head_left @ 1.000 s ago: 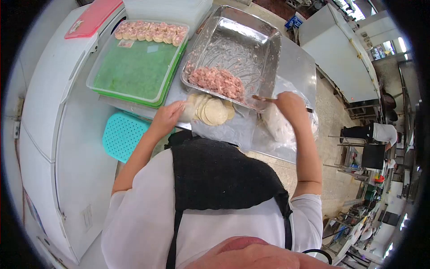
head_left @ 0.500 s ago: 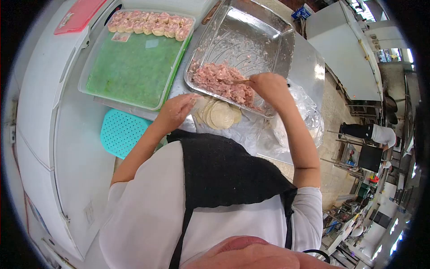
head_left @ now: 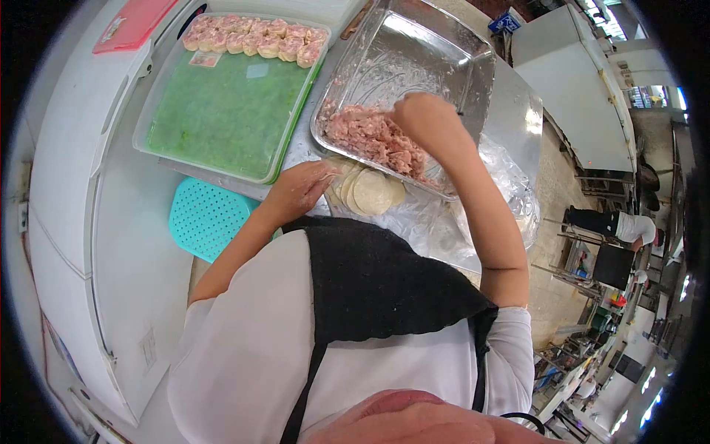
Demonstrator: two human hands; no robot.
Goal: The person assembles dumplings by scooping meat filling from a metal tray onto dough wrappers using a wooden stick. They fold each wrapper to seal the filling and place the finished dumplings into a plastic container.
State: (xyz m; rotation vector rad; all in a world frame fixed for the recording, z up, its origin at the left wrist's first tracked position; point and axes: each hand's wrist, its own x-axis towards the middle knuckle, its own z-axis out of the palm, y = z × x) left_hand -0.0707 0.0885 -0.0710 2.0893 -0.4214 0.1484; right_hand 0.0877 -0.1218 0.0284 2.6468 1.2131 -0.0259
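Note:
My right hand (head_left: pixel 427 122) is closed over the ground meat (head_left: pixel 377 138) in the metal tray (head_left: pixel 444 44); in this frame the tool in its grip is hidden behind the fingers. My left hand (head_left: pixel 305 185) is curled beside the round dough wrappers (head_left: pixel 372 192), left of them, with its fingers pressed together. Whatever lies in those fingers is too small to make out. A green-bottomed plastic container (head_left: pixel 222 118) holds rows of filled dumplings (head_left: pixel 255 37) along its far edge.
Crumpled clear plastic (head_left: pixel 510 185) lies right of the wrappers. A turquoise perforated basket (head_left: pixel 207 218) is below the container. A pink lid (head_left: pixel 133 26) rests at upper left. Another person (head_left: pixel 634 226) stands far off at the right.
My right hand has moved up and left over the meat, and the stick-like tool seen in it earlier is now hidden. My left hand has shifted slightly right, and the whole view has shifted a little.

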